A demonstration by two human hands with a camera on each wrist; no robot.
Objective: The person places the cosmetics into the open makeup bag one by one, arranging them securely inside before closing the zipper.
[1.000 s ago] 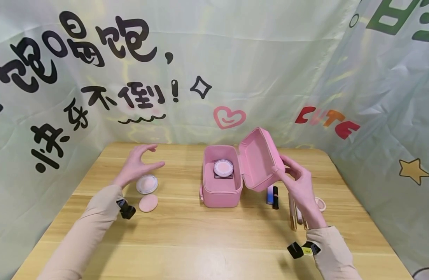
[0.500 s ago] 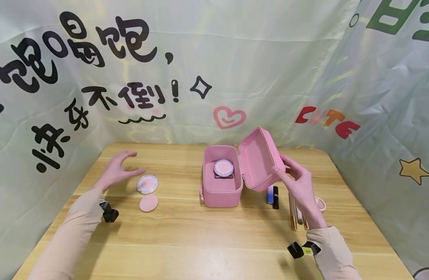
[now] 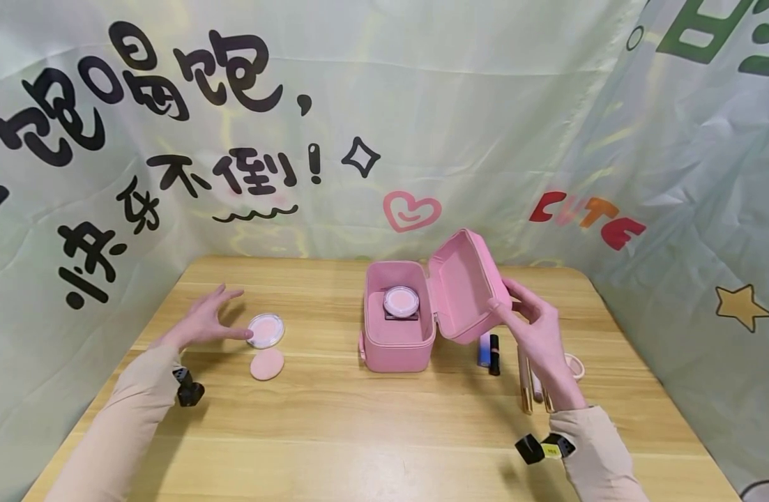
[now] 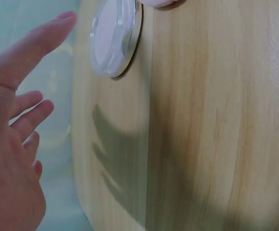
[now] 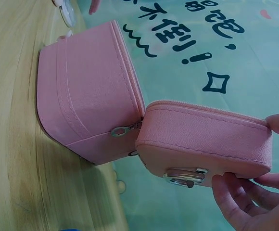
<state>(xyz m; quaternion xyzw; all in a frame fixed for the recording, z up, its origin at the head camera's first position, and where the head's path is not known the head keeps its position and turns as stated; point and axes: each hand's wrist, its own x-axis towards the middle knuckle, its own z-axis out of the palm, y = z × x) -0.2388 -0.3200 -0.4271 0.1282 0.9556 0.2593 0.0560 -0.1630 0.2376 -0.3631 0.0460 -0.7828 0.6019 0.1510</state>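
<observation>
My left hand (image 3: 202,321) hovers at the left of the table, thumb and fingers spread apart, holding nothing. Its thumb tip reaches the edge of a round powder compact (image 3: 266,330) with a clear rim; the left wrist view shows the same compact (image 4: 113,38) beyond the thumb. Just in front lies a flat pink round puff (image 3: 267,364). In the middle stands a pink cosmetic case (image 3: 397,355), its lid tilted open to the right. My right hand (image 3: 537,335) grips the edge of the lid (image 5: 202,137), thumb on one side, fingers on the other. Inside the case sits another round compact (image 3: 401,302).
Right of the case lie a blue tube (image 3: 484,350) and a black lipstick (image 3: 494,354). Slim gold-ended tubes (image 3: 525,383) and a pale pink ring shape (image 3: 574,366) are partly hidden by the right arm. A printed cloth (image 3: 334,84) hangs behind the table.
My left hand has moved left from above the compact, then lowered beside it, bringing the thumb to its rim. The right hand, lid and case have stayed in place.
</observation>
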